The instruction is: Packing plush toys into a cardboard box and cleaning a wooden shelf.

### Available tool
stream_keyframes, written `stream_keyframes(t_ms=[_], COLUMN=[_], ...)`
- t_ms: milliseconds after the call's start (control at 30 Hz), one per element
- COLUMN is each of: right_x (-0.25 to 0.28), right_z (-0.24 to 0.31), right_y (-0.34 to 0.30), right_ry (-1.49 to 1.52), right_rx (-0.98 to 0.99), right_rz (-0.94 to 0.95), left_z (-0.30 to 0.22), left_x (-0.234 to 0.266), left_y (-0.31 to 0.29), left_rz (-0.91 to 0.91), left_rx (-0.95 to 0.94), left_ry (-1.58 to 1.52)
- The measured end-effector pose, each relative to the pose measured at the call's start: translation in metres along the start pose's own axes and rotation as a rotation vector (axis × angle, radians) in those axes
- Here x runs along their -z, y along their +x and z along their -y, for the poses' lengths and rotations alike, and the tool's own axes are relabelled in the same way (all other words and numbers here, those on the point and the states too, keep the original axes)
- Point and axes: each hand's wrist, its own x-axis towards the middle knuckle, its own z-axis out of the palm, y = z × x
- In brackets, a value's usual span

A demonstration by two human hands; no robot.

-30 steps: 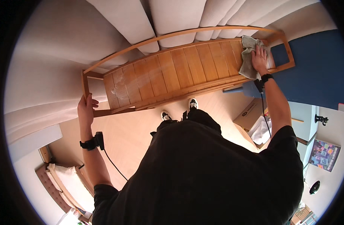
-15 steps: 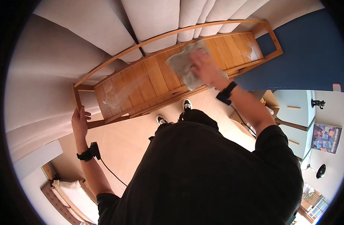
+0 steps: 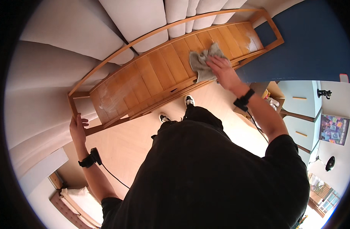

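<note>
A long wooden rack (image 3: 152, 78) with a slatted top and a raised rail stretches across the upper view. Whitish foamy smears (image 3: 108, 102) lie on its left boards, and a smaller pale smear (image 3: 252, 42) marks its right end. My right hand (image 3: 222, 72) presses a crumpled grey-green cloth (image 3: 200, 65) against the slats right of the middle, fingers over its top. At the rack's near left corner, my left hand (image 3: 78, 128) is closed around the wooden frame. Part of its grip is hidden behind the post.
Pale curtains (image 3: 140, 26) hang right behind the rack. A dark blue panel (image 3: 301, 49) borders its right end. Light blue drawers (image 3: 301, 99) and an open cardboard box (image 3: 272, 93) stand to the right. My shoes (image 3: 189, 100) are on the pale floor below the rack.
My right hand has slid the cloth to the right along the slats, and the cloth is more bunched. My left hand keeps its hold on the corner. The whole view has shifted slightly.
</note>
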Motion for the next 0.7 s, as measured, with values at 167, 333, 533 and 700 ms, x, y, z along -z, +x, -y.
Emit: stream_keyframes(t_ms=[167,333,533,700], right_x=[0.0,-0.009,-0.018,-0.005], right_z=[0.004,0.001,-0.028,-0.029], right_y=[-0.026,0.035,0.1,0.064], right_ry=[0.067,-0.022,-0.187,-0.122], right_rx=[0.004,-0.029,0.03,0.071], right_rz=[-0.048,0.019,0.021,0.057], left_z=[-0.008,-0.009,-0.013,0.004], left_x=[0.0,-0.001,-0.006,0.005], left_y=[-0.003,-0.008,-0.005,0.0], left_rz=[-0.003,0.001,-0.01,-0.017], left_rx=[0.054,0.036,0.044,0.057], left_ry=[0.019,0.02,0.056,-0.003])
